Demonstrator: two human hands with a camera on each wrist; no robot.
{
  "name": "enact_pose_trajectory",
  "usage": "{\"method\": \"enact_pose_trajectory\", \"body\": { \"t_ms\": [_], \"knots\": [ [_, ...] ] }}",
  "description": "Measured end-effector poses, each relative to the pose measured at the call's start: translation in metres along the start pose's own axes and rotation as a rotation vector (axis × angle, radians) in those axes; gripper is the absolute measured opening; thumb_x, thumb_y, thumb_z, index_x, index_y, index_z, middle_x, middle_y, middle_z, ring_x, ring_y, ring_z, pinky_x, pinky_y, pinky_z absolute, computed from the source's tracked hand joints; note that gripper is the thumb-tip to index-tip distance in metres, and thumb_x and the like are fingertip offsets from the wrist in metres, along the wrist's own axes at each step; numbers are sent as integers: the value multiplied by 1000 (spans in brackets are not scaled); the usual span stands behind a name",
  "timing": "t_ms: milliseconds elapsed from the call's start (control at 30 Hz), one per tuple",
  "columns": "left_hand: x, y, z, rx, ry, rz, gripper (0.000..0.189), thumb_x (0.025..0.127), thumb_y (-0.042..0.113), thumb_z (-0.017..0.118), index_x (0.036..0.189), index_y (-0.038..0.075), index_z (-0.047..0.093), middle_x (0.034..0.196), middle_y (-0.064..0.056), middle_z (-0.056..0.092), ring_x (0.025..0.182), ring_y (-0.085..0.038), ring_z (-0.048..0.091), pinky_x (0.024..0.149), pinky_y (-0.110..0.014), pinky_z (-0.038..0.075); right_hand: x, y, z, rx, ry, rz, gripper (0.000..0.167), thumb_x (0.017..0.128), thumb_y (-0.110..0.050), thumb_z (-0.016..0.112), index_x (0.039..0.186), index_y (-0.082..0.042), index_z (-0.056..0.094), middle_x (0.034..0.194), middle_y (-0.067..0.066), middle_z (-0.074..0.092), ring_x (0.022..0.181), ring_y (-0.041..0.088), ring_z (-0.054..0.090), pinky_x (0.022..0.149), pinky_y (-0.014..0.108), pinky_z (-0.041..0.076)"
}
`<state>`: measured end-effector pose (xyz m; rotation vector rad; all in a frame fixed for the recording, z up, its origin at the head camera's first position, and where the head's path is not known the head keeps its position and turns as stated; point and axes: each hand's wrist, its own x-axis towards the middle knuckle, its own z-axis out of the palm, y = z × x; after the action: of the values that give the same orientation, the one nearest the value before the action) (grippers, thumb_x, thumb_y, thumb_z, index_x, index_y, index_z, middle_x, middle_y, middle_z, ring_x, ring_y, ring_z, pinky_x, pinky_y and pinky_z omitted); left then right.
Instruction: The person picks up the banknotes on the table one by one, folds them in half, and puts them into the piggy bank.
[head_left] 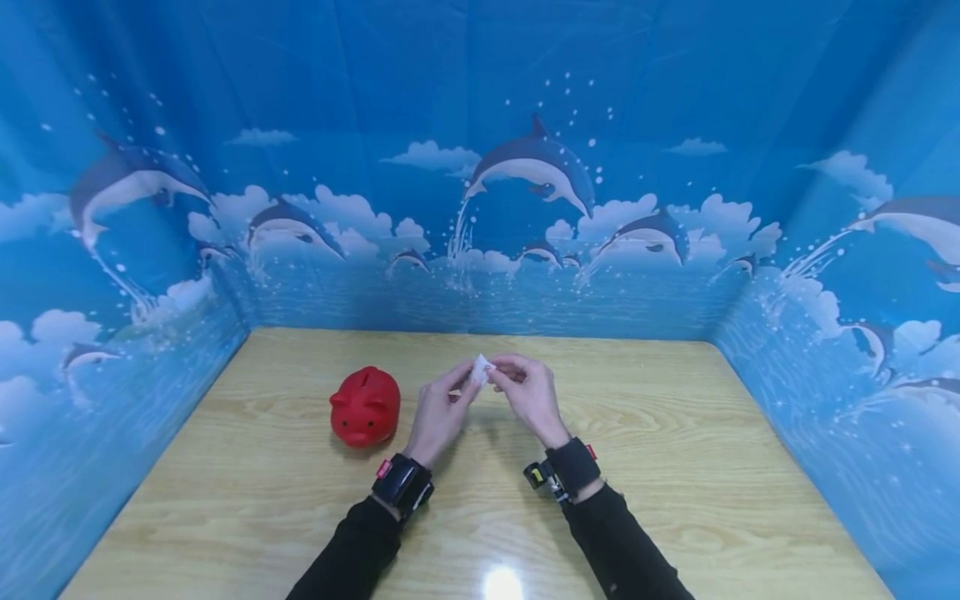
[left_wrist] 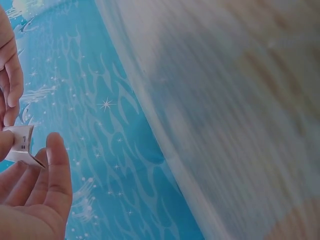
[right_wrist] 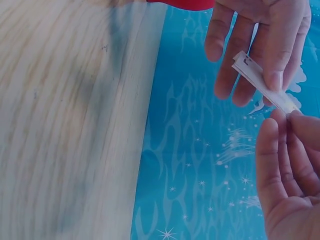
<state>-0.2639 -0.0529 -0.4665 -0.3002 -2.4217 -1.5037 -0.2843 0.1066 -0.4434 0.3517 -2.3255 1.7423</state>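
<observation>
A small white folded slip of paper [head_left: 481,369] is held up between both hands, above the far middle of the table. In the right wrist view the folded paper [right_wrist: 260,82] is a narrow, layered strip with dark print at one end. My left hand [head_left: 438,410] pinches it with the thumb on top and fingers beneath. My right hand [head_left: 534,396] pinches the opposite end between thumb and fingertips. A red piggy bank [head_left: 365,408] stands to the left of my left hand, its slot upward and its snout toward me.
The wood-grain table [head_left: 675,467] extends on both sides of the hands. Blue curtains with dolphins [head_left: 420,308] border its back and both sides. Each wrist wears a black strap with a camera, such as the right strap [head_left: 573,467].
</observation>
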Motion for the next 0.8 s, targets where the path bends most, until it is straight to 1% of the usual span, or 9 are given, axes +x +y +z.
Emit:
{"method": "enact_pose_trajectory", "body": {
  "t_ms": [67, 200, 267, 433, 533, 667, 800],
  "knots": [
    [0, 0, 0, 3, -4, 1, 42, 97, 25, 63, 138, 18, 57, 127, -6, 67, 107, -18, 66, 79, -31, 58, 0, 0, 0, -3, 0, 2, 20, 86, -9, 74, 106, -3, 73, 92, 13, 75, 74, 16, 71, 70, 41, 60],
    [-1, 0, 1, 4, -16, -2, 42, 97, 26, 63, 138, 19, 58, 127, -5, 67, 107, -17, 66, 79, -31, 58, 0, 0, 0, -23, 4, -7, 20, 87, -9, 74, 106, -3, 73, 92, 13, 75, 74, 14, 71, 65, 28, 60],
    [-1, 0, 1, 8, -24, 6, 42, 97, 25, 63, 137, 18, 58, 125, -5, 68, 107, -17, 67, 79, -30, 58, -1, 0, 0, -26, 5, -15, 20, 86, -9, 74, 106, -4, 74, 92, 12, 75, 74, 15, 71, 64, 25, 59],
    [-2, 0, 2, 16, -40, 52, 40, 96, 20, 64, 135, 14, 60, 119, -7, 71, 101, -16, 69, 77, -26, 58, -1, -1, 0, -17, -1, -20, 21, 86, -10, 74, 106, -4, 74, 94, 13, 75, 78, 23, 72, 66, 29, 60],
    [-2, 0, 2, 16, -45, 62, 38, 96, 18, 64, 133, 13, 61, 118, -8, 71, 99, -17, 70, 78, -26, 59, -1, -1, 1, 2, -11, -20, 26, 86, -9, 74, 112, -4, 72, 100, 15, 74, 82, 27, 73, 70, 31, 60],
    [-2, 0, 2, 23, -47, 66, 38, 96, 17, 64, 133, 12, 61, 118, -9, 71, 99, -18, 70, 79, -28, 59, -1, 0, 1, 15, -33, -25, 34, 86, -7, 73, 120, -5, 68, 112, 14, 72, 85, 24, 73, 74, 32, 60],
    [-2, 0, 2, 29, -46, 74, 36, 96, 16, 64, 132, 12, 62, 113, -9, 73, 95, -16, 70, 78, -29, 59, -1, 0, 1, 7, -64, -24, 36, 88, -8, 71, 123, -6, 67, 120, 12, 69, 88, 20, 72, 75, 32, 60]
  ]
}}
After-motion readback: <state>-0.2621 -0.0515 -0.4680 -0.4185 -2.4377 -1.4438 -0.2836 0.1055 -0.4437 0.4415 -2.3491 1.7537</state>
